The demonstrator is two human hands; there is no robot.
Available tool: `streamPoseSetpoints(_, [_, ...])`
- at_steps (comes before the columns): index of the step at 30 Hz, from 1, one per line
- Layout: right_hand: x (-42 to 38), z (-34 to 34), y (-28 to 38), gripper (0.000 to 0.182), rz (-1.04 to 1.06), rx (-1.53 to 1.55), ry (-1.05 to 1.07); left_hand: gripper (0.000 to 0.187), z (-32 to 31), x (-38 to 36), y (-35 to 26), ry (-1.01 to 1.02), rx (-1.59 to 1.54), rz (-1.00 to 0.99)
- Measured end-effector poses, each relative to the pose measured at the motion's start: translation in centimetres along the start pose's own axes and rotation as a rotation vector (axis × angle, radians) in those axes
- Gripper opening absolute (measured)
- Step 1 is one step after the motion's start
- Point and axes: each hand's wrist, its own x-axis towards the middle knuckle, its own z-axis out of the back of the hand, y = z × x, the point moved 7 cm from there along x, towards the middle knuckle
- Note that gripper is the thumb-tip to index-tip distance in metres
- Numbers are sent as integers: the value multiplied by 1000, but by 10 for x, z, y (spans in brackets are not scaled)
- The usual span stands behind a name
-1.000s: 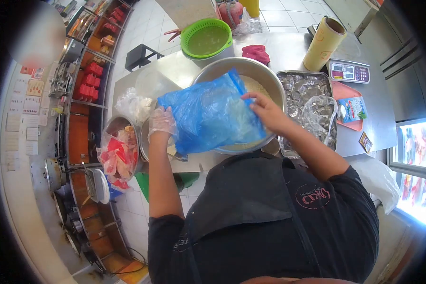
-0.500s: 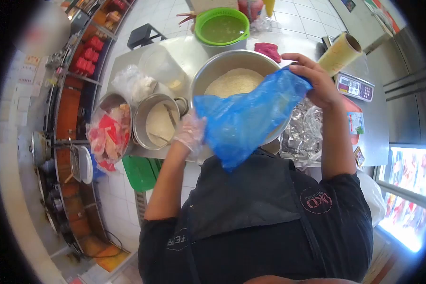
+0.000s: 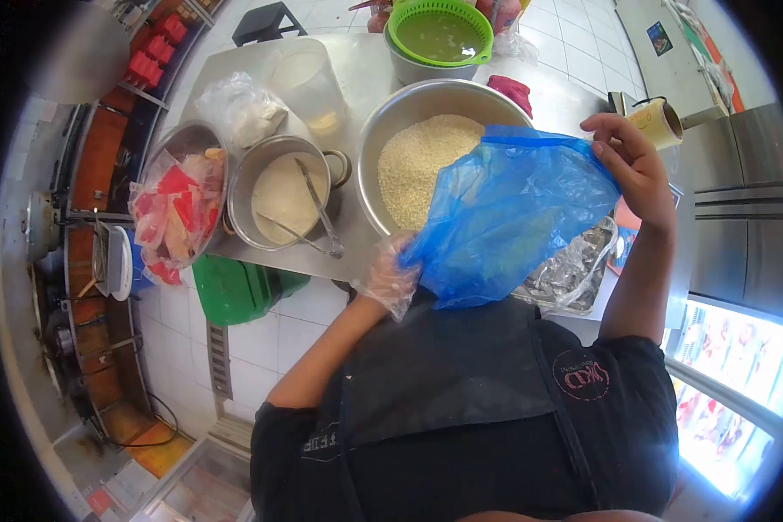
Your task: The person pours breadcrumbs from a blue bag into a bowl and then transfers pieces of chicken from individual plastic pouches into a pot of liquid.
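A blue bag (image 3: 522, 213) is held spread out between two hands, partly in front of a big metal bowl (image 3: 444, 100). One corner is gripped by the left hand (image 3: 391, 274), which is covered by a thin see-through glove. The far top corner is pinched by the bare right hand (image 3: 631, 165), with the thumb close to the fingers. The holding and spreading of the bag seems to be the step in hand. A firm but soft hold at both corners seems to be called for, as thin plastic could be torn. It cannot be told if anything is inside.

The right side of the bowl is hidden by the bag, but pale crumbs (image 3: 426, 165) can be seen on the left. Part of a shiny tray (image 3: 552, 283) is covered too. Whether the bowl's rim is touched by the bag cannot be told.

To the left, a pot (image 3: 240, 187) of white powder is seen, with tongs (image 3: 318, 209) laid across it. The joined end of the tongs is poked out past the rim near the left hand, so it might be bumped. Behind the bowl, a green basket (image 3: 485, 50) and a red cloth (image 3: 510, 92) are seen on the bench (image 3: 357, 61).
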Motion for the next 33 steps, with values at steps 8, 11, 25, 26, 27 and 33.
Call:
streamPoseSetpoints(8, [12,-6,8,26,-5,-111,-233,26,9,5,-36,69,-53,150])
streamPoseSetpoints(11, [17,-2,9,25,-16,-203,-243,45,20,5,-47,115,252,413])
streamPoseSetpoints(25, [8,2,45,16,312,-130,-220,59,7,16,-29,113,186,278])
streamPoseSetpoints(26, [8,-2,51,16,394,-113,-181,63,8,15,-34,161,144,434])
streamPoseSetpoints(27, [7,-9,59,14,406,-68,-181,63,8,17,-41,228,159,488])
streamPoseSetpoints(33, [9,-21,67,14,537,175,9,54,1,44,-54,258,128,263])
